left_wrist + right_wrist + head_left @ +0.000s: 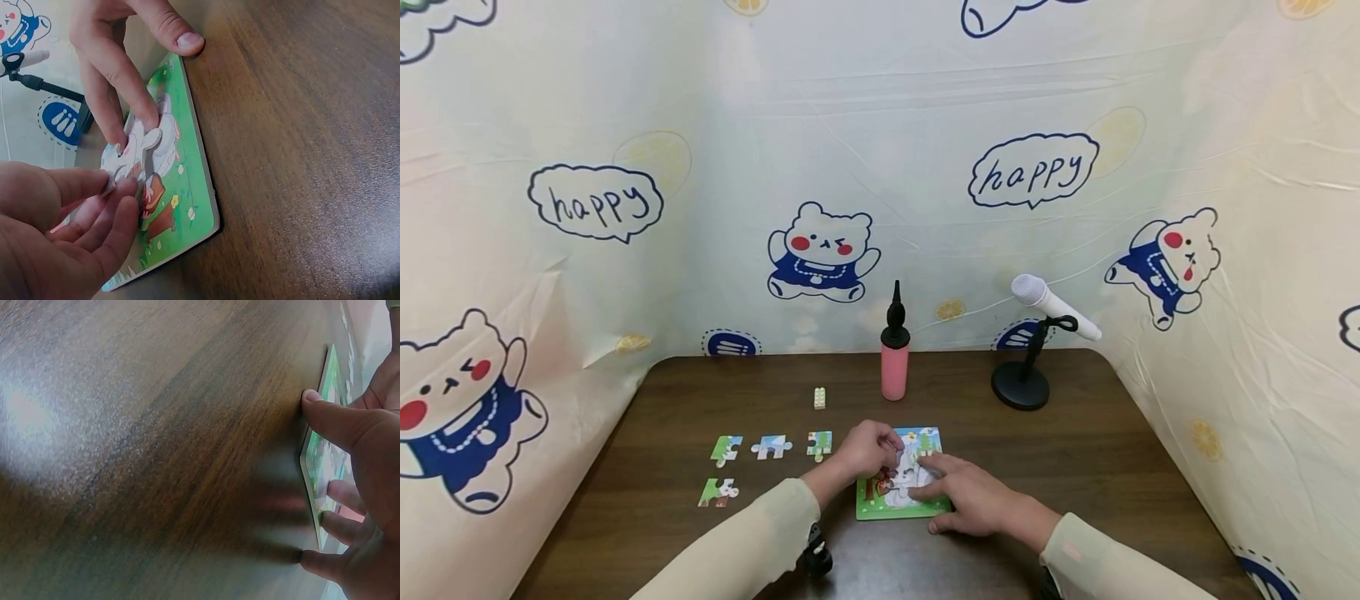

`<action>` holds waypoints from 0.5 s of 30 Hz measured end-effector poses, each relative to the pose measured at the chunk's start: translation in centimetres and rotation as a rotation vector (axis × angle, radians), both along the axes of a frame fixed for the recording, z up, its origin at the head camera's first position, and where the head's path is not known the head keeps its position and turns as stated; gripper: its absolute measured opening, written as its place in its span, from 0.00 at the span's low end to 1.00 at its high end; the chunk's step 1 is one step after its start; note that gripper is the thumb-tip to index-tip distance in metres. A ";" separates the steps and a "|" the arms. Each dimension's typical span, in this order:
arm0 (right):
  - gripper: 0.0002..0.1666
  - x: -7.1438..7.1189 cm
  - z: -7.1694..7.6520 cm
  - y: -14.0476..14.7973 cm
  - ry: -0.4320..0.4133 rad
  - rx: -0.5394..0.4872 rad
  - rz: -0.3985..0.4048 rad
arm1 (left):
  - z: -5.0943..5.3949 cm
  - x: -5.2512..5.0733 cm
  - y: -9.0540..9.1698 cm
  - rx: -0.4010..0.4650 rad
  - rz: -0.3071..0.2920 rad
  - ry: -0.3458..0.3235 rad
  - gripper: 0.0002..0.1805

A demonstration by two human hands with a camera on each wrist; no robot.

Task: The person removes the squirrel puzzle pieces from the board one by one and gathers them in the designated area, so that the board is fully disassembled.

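Observation:
A puzzle board [902, 512] with a green border and a white cartoon animal lies flat on the table, under both hands. My left hand [867, 450] pinches a small whitish puzzle piece [119, 172] between thumb and fingertips over the picture; the fingers partly hide it. From the right side, my right hand [973, 497] reaches in with fingers spread. Two of its fingertips [149, 119] press on the picture, while its thumb [319, 406] touches down by the board's near edge. Left of the board lie several loose puzzle pieces [771, 447].
Behind the board stands a pink hand pump [894, 371] with a black nozzle. A white microphone [1056, 308] on a black stand [1021, 386] is at the back right. One cream toy brick [819, 398] lies behind the loose pieces. A printed curtain [850, 125] surrounds the wooden table [1097, 467].

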State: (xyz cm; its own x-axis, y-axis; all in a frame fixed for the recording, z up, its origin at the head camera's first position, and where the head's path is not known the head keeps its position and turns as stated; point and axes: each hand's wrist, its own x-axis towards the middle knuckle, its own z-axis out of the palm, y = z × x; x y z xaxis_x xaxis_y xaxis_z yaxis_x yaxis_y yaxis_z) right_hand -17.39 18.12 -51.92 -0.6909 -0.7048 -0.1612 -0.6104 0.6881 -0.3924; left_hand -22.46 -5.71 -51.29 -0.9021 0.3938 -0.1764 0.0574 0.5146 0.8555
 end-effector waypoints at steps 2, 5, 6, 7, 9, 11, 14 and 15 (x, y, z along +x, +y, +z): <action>0.30 0.0 0.0 0.0 -0.004 0.002 0.000 | 0.1 0.2 -0.1 0.024 -0.002 -0.020 0.09; 0.30 0.0 0.0 0.0 -0.010 0.006 0.001 | 0.5 0.3 -0.6 0.064 0.007 -0.060 0.10; 0.29 0.0 0.0 0.0 -0.011 0.008 0.001 | 0.6 0.3 -0.9 0.076 0.013 -0.068 0.10; 0.29 0.0 0.0 0.0 -0.010 0.009 0.002 | 0.8 0.2 -1.1 0.083 0.018 -0.076 0.10; 0.29 0.0 0.0 0.0 -0.012 0.012 0.003 | 1.1 0.2 -1.8 0.099 0.027 -0.089 0.11; 0.29 0.0 0.0 0.0 -0.012 0.013 0.001 | 1.5 0.1 -2.8 0.092 0.039 -0.078 0.11; 0.29 0.0 0.0 0.0 -0.016 0.011 -0.003 | 1.8 0.2 -4.5 0.061 0.051 -0.044 0.11; 0.29 0.0 0.0 -0.1 -0.015 0.011 -0.005 | 1.9 0.2 -5.2 0.047 0.059 -0.034 0.11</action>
